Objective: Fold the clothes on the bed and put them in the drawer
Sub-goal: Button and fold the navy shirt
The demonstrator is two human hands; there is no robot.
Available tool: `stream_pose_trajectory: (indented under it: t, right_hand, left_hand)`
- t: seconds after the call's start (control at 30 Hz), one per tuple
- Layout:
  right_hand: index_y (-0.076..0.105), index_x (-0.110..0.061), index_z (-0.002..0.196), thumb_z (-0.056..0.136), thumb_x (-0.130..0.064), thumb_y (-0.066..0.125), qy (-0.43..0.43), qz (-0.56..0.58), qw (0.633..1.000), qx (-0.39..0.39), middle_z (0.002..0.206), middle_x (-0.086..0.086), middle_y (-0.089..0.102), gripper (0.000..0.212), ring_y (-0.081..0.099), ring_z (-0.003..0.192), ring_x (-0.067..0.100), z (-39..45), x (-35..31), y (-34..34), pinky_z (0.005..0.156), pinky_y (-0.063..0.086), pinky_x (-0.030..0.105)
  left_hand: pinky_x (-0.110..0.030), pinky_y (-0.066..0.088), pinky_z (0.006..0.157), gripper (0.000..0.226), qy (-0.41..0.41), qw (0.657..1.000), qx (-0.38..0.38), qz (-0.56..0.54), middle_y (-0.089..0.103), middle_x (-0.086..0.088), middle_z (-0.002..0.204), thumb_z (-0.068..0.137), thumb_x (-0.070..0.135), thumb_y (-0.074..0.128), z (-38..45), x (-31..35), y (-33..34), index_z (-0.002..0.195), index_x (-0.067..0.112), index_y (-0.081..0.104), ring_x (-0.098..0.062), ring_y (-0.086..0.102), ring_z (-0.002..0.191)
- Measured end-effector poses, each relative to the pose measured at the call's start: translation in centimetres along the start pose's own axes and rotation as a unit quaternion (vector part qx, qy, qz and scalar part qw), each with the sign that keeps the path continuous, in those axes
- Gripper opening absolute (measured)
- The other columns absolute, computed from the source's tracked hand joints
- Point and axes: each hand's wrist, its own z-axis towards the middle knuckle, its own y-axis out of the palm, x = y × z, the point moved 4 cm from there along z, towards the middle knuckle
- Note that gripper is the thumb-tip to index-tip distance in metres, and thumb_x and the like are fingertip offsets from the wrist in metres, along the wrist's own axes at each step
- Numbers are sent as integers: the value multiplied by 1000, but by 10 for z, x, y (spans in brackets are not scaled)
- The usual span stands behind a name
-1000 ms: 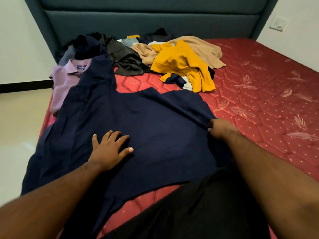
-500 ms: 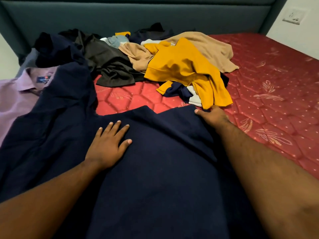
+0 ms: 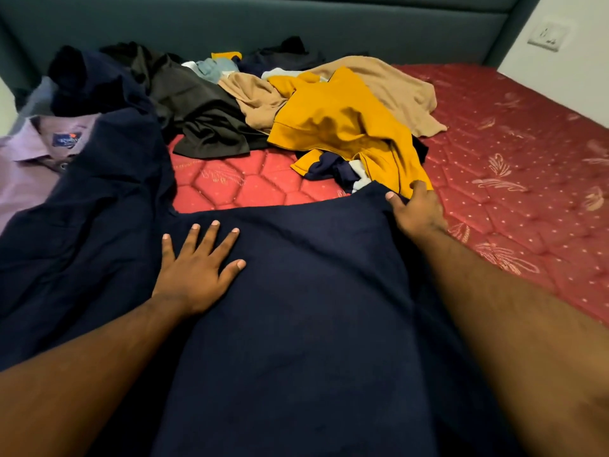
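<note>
Navy cotton garment [image 3: 296, 308] lies spread on the red quilted mattress [image 3: 527, 192], only begun: left hand [image 3: 197, 268] presses it flat with straight fingers, right hand [image 3: 417, 211] pinches its far corner. The heap of unfolded clothes [image 3: 296, 103] waits; no drawer in view.

Teal padded headboard [image 3: 296, 24] behind, white wall [image 3: 573, 70] at right with switch plate [image 3: 548, 35]
</note>
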Motion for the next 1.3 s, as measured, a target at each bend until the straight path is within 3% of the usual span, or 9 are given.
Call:
stream_pose_trajectory:
  t: [0.13,0.3,0.47,0.67,0.77,0.9,0.97,1.07,1.3]
  right_hand:
    - [43,-15,136,90,-43,58,-43,26,997,57,136,13,47,56,44,125,36,-40,11,12,99,38,48]
    - [39,-16,136,66,-47,80,107,37,993,-36,135,11,51,87,48,124,35,-37,42,14,102,40,50]
    - [57,-5,102,71,-2,82,147,215,952,-159,93,11,60,41,57,70,23,-13,25,4,66,45,34]
    - [59,-10,106,79,-17,76,9,161,986,-51,94,4,62,32,59,87,22,5,38,9,76,49,32]
    - [58,-4,113,81,-28,76,88,390,893,-204,102,10,70,44,68,94,26,-2,46,3,76,55,33]
    - [61,-17,121,76,-10,68,82,402,809,-420,114,5,70,45,68,101,23,-20,63,-16,80,58,36]
    - [61,-15,121,75,4,70,77,312,848,-421,115,7,70,51,67,104,25,-23,71,-19,87,56,41]
    - [63,-4,110,66,-7,84,50,166,954,-246,104,15,71,49,69,94,30,-14,80,-27,83,57,46]
    - [59,-11,101,80,13,65,137,278,905,-291,96,14,68,33,67,81,27,-33,100,-37,75,57,40]
  left_hand:
    - [-62,-8,114,71,-2,1000,-26,7,-8,7,164,84,77,-1,1,1,-1,149,51,-11,-24,-8,150]
    - [-71,-11,108,63,-51,997,-60,12,-7,6,164,96,53,27,8,28,-18,153,43,1,-27,-12,150]
    - [-61,-4,116,73,68,996,4,-51,3,10,164,90,70,11,-6,113,-7,154,35,9,-16,-2,151]
    - [-58,-4,117,74,57,998,2,-24,-6,12,163,88,74,6,-5,109,10,153,40,-4,-16,-7,150]
    - [-59,-5,117,73,60,998,-2,-21,-7,11,163,89,73,8,-3,113,9,153,41,-4,-17,-8,150]
    - [-61,-5,116,74,56,998,-20,-14,-8,10,163,88,73,6,-3,112,10,153,41,-6,-18,-8,150]
    - [-63,-4,116,73,50,998,-39,-5,-9,9,163,88,72,6,-2,113,9,153,41,-8,-19,-10,150]
    - [-70,-6,110,68,27,995,-100,11,-16,8,162,94,68,9,1,120,7,152,41,-13,-24,-14,150]
    - [-64,-2,116,57,103,991,-3,-80,4,9,164,101,46,29,-25,174,-3,154,36,12,-19,-3,151]
